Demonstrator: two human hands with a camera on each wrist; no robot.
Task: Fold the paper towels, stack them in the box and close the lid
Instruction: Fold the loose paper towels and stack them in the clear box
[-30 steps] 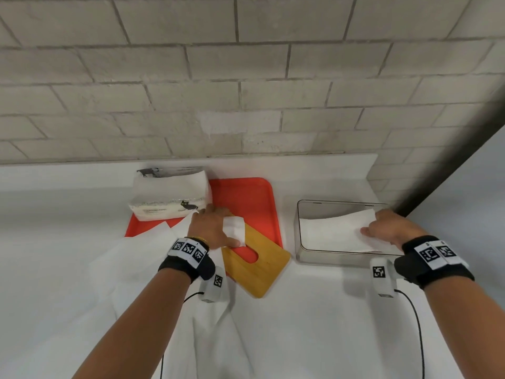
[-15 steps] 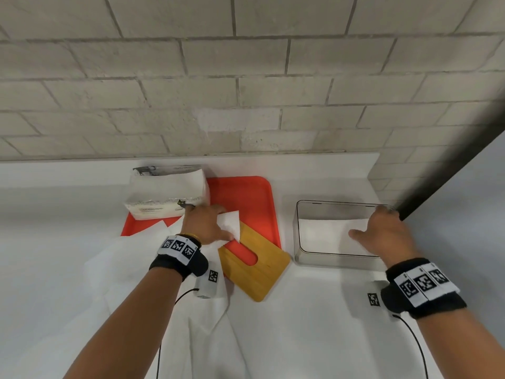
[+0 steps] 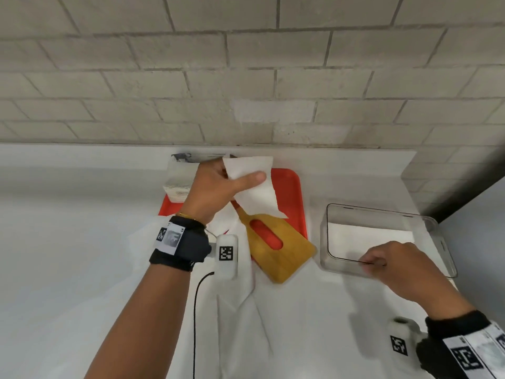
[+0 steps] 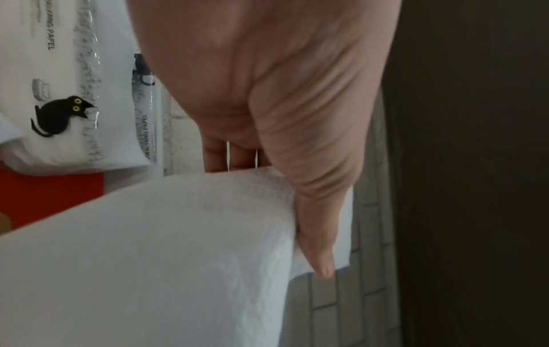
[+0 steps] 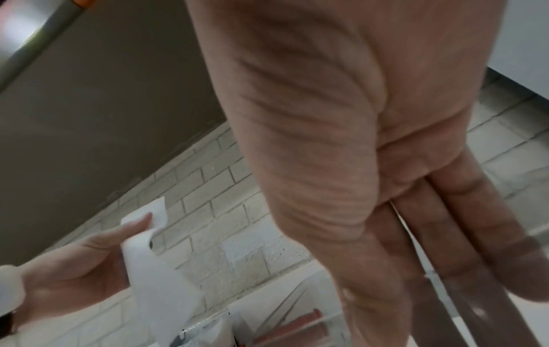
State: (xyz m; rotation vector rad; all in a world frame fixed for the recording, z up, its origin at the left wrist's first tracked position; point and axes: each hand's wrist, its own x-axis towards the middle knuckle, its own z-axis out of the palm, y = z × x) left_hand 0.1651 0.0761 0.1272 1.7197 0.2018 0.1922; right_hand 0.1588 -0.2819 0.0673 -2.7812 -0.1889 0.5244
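Right hand nearest, fingers relaxed over near rim of clear box, holding nothing; one folded towel inside. Farther, left hand pinches paper towel aloft above tray. Risk: limp sheet sags, fold skews, snags rim.

Black wristbands, coded white tags, gold bracelet, black cable
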